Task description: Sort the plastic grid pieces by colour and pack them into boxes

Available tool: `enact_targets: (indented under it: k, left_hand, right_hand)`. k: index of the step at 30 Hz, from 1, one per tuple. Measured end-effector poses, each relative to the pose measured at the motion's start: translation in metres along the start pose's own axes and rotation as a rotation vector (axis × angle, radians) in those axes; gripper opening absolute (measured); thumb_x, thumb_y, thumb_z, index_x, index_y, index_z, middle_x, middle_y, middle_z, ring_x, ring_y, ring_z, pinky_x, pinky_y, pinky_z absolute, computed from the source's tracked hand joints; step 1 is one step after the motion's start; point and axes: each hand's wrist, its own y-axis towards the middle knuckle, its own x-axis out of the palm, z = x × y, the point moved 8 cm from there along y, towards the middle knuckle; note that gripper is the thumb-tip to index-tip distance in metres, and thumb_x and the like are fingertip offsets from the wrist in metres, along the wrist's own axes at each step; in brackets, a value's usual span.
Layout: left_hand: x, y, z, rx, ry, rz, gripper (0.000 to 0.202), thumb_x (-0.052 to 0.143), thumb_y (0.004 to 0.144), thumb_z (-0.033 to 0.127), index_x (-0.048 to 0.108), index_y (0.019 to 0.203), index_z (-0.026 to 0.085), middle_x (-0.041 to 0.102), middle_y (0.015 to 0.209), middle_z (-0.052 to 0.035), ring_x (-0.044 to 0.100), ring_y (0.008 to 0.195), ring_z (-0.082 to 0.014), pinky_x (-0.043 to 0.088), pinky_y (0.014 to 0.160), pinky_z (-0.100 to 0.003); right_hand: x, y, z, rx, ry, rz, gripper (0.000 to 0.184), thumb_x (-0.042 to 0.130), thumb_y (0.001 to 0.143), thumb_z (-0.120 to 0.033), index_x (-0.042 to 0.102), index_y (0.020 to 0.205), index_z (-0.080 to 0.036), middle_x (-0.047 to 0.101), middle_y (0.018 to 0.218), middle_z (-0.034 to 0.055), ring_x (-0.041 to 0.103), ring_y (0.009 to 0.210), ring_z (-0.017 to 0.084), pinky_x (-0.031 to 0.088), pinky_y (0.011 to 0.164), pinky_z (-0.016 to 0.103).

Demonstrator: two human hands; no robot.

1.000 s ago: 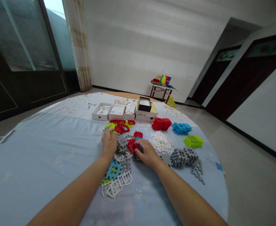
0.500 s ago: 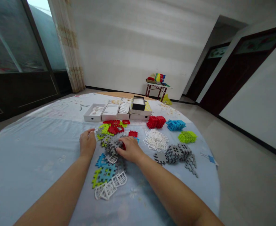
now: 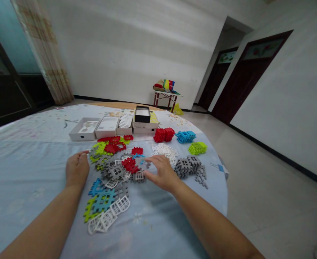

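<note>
My right hand [image 3: 162,172] is over the right side of a mixed heap of flat plastic building pieces, its thumb and fingers around a blurred grey notched building piece [image 3: 142,163]. Just left of that piece lie red pieces [image 3: 130,164]; beneath are grey pieces [image 3: 116,171] and white window-like pieces [image 3: 139,176]. My left hand [image 3: 77,169] lies at the heap's left edge with fingers curled in; what they hold, if anything, is hidden. Near it are lime-green pieces [image 3: 100,148]. Closer to me lie blue pieces [image 3: 104,199] and a row of white lattice pieces [image 3: 108,217].
Sorted piles stand to the right: red [image 3: 164,135], blue [image 3: 185,136], green [image 3: 197,148], white lattice [image 3: 165,151] and grey [image 3: 188,165]. Open white boxes [image 3: 84,136] line the back, beside a black box [image 3: 142,114] on stacked boxes. A clip [image 3: 221,168] holds the cloth at the right edge.
The camera view has turned right, so everything sits further left. My right hand has drawn back from the heap with a grey piece, uncovering red pieces. My left hand stays beside the heap.
</note>
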Motion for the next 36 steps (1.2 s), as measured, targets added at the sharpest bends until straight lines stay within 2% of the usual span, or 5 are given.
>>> enact_targets:
  k: [6,11,20,28,36]
  left_hand:
    - [0.000,-0.002,0.004,0.022,0.029,0.001,0.041,0.037,0.079,0.028,0.068,0.099,0.012,0.068,0.100,-0.0121,0.060,0.100,-0.0262,0.045,0.091,-0.040]
    - [0.003,-0.001,0.000,0.000,0.028,-0.023,0.042,0.036,0.080,0.030,0.067,0.102,0.013,0.068,0.101,-0.0126,0.060,0.101,-0.0271,0.046,0.090,-0.041]
    - [0.002,-0.004,0.000,0.000,0.018,-0.012,0.041,0.036,0.080,0.030,0.067,0.100,0.013,0.068,0.102,-0.0121,0.059,0.100,-0.0263,0.045,0.089,-0.040]
    - [0.004,-0.002,-0.001,0.010,-0.001,-0.028,0.037,0.038,0.079,0.028,0.067,0.098,0.013,0.068,0.097,-0.0098,0.059,0.097,-0.0247,0.046,0.087,-0.038]
    - [0.002,-0.006,0.005,0.009,-0.027,-0.027,0.035,0.039,0.079,0.027,0.067,0.095,0.014,0.069,0.096,-0.0085,0.060,0.094,-0.0238,0.046,0.085,-0.037]
  right_hand:
    - [-0.045,-0.046,0.030,0.117,-0.284,0.121,0.028,0.065,0.076,-0.040,0.064,0.097,-0.022,0.065,0.097,0.0060,0.045,0.112,0.027,0.020,0.104,0.048]
    - [-0.059,-0.058,0.034,0.176,-0.392,0.163,0.032,0.066,0.075,-0.045,0.065,0.097,-0.022,0.062,0.109,0.0085,0.040,0.118,0.031,0.019,0.104,0.052]
    - [-0.030,-0.047,0.024,0.088,-0.253,-0.109,0.034,0.066,0.074,-0.038,0.063,0.105,-0.024,0.064,0.109,0.0050,0.040,0.121,0.028,0.016,0.106,0.048]
    - [-0.029,-0.056,0.036,0.063,-0.369,-0.360,0.049,0.069,0.069,-0.027,0.058,0.116,-0.025,0.061,0.117,0.0060,0.034,0.127,0.031,0.006,0.108,0.052]
    - [-0.032,-0.048,0.037,0.020,-0.409,-0.385,0.048,0.063,0.071,-0.021,0.056,0.118,-0.024,0.062,0.113,0.0073,0.038,0.125,0.029,0.006,0.108,0.053]
